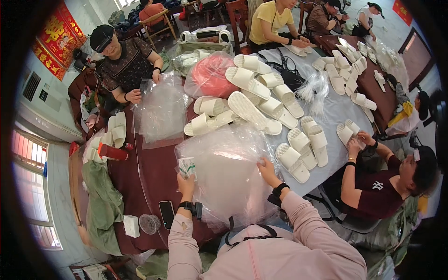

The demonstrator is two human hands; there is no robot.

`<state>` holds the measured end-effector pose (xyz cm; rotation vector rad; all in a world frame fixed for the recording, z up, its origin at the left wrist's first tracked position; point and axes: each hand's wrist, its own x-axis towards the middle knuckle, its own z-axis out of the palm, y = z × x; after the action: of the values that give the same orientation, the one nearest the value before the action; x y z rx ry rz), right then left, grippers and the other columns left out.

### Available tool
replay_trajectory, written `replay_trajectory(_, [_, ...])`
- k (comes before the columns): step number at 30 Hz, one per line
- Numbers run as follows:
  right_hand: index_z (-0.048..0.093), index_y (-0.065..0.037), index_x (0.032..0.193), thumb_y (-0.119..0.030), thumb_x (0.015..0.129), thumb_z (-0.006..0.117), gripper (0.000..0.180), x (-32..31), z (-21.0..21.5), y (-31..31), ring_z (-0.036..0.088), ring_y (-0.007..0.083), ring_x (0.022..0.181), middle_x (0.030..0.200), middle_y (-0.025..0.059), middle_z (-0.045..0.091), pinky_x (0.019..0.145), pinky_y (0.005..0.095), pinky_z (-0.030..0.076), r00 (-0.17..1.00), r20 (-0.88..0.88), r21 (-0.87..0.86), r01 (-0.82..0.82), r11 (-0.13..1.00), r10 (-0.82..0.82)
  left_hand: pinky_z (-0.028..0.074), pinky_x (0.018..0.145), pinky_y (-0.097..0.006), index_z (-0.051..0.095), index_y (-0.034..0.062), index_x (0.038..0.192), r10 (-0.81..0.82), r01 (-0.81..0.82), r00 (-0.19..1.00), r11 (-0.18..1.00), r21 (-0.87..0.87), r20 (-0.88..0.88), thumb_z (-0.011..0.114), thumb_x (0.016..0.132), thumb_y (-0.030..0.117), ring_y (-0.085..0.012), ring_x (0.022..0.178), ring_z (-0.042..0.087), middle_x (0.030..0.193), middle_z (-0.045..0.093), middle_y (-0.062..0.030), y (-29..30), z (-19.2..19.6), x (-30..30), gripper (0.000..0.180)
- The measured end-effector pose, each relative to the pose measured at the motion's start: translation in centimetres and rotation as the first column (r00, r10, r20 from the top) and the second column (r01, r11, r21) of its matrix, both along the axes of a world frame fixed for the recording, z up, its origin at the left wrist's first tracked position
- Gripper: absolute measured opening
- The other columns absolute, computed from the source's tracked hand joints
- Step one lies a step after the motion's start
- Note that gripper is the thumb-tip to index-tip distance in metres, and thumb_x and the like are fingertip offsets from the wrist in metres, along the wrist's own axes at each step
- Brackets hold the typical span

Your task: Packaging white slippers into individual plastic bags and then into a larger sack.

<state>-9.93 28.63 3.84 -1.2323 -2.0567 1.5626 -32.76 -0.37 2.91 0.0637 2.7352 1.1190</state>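
A stack of large clear plastic bags (228,175) lies spread on the table before me. My left hand (186,184) is closed at its left edge, gripping a small white-and-green packet (187,167); whether it also pinches the plastic is hidden. With the fingers of my right hand (268,171) I hold the right edge of the bags. Just beyond the bags is a heap of white slippers (249,109), some overlapping the far edge. More white slippers (303,144) lie to the right of my right hand.
A black phone (166,214), a round clear tub (150,224) and a white box (131,226) sit left of my forearm. Further off are a red container (112,151) and a red plastic bundle (212,74). Co-workers sit around; the one on the right handles slippers (347,131).
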Motion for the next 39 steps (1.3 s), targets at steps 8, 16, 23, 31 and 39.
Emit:
replay_trajectory(8, [0.048, -0.011, 0.125, -0.019, 0.084, 0.061, 0.043, 2.5, 0.4, 1.4, 0.054, 0.0207, 0.065, 0.07, 0.0102, 0.056, 0.061, 0.0346, 0.044, 0.994, 0.078, 0.08, -0.086, 0.993, 0.079, 0.043, 0.086, -0.041, 0.044, 0.0025, 0.122, -0.439, 0.403, 0.876, 0.894, -0.194, -0.202, 0.072, 0.068, 0.024, -0.0341, 0.102, 0.055, 0.112, 0.055, -0.0174, 5.3, 3.6, 0.5, 0.064])
replay_trajectory(16, [0.035, -0.01, 0.135, -0.017, 0.085, 0.055, 0.054, 2.7, 3.6, -0.2, 0.052, 0.0417, 0.108, 0.117, 0.0263, 0.054, 0.092, 0.0446, 0.041, 0.971, 0.218, 0.112, -0.127, 0.986, 0.1, 0.041, 0.094, -0.04, 0.037, 0.0059, 0.132, -0.462, 0.419, 0.879, 0.867, -0.269, -0.12, 0.068, 0.072, 0.012, -0.036, 0.115, 0.047, 0.131, 0.039, -0.0171, 5.2, 1.9, -4.8, 0.068])
replay_trajectory(23, [0.034, -0.007, 0.136, -0.016, 0.077, 0.064, 0.067, 6.2, 4.8, -2.7, 0.047, 0.0388, 0.111, 0.126, 0.0217, 0.047, 0.093, 0.0469, 0.039, 0.97, 0.241, 0.603, -0.168, 0.78, 0.022, 0.036, 0.098, -0.05, 0.029, 0.0096, 0.139, -0.535, 0.418, 0.838, 0.758, -0.5, -0.109, 0.057, 0.075, 0.011, -0.0426, 0.119, 0.043, 0.142, 0.028, -0.0265, 9.3, 6.3, 0.1, 0.071])
replay_trajectory(31, [0.035, -0.013, 0.137, -0.023, 0.078, 0.065, 0.067, 12.4, 4.4, -8.8, 0.037, 0.0373, 0.123, 0.138, 0.0225, 0.033, 0.101, 0.0475, 0.03, 0.936, 0.353, 0.659, -0.249, 0.71, 0.001, 0.042, 0.087, -0.048, 0.049, 0.0085, 0.122, -0.838, 0.742, 0.522, 0.538, -0.401, -0.158, 0.062, 0.077, 0.025, -0.0392, 0.104, 0.05, 0.117, 0.049, -0.0238, 5.2, 6.0, 13.7, 0.05])
replay_trajectory(39, [0.039, -0.012, 0.135, -0.025, 0.078, 0.065, 0.064, 12.9, 3.3, -8.9, 0.035, 0.037, 0.126, 0.14, 0.0206, 0.031, 0.101, 0.0479, 0.028, 0.901, 0.435, 0.529, -0.264, 0.807, 0.01, 0.042, 0.085, -0.049, 0.047, 0.0216, 0.13, -0.964, 0.843, 0.257, 0.259, -0.471, -0.07, 0.06, 0.081, 0.034, -0.0377, 0.103, 0.05, 0.122, 0.048, -0.0224, 1.2, 4.2, 18.3, 0.052])
